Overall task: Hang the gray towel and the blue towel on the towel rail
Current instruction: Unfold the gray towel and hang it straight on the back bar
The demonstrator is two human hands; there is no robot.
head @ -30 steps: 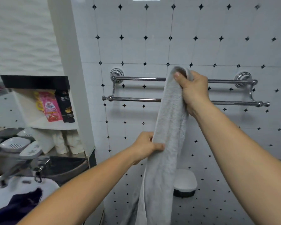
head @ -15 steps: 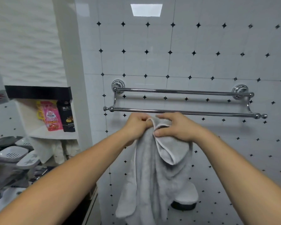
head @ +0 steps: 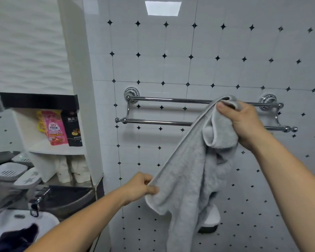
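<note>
I'm clamping gray towel (head: 189, 170) w/ right hand (head: 244, 122) at towel rail (head: 162, 100) right end, left hand (head: 140, 188) pinching edge — bunched, prob. risking slide-off.

1. The gray towel (head: 189, 170) covers a stretch of both bars of the rail (head: 162, 100), right of middle. Its bottom end runs off the lower edge.
2. Right grip (head: 244, 124): only the thumb really shows, the fingers are buried in the towel's top fold.
3. The blue towel (head: 16, 239) bottom left is just a dark lump, chopped by the edge.
4. Some white round thing (head: 212, 219) with a dark base sits behind the gray towel, mostly hidden. No clue what it is.
5. Print on the pink packet (head: 53, 128) and black packet (head: 73, 128) is too small to read, and the black one's right side goes behind the pillar (head: 84, 88).
</note>
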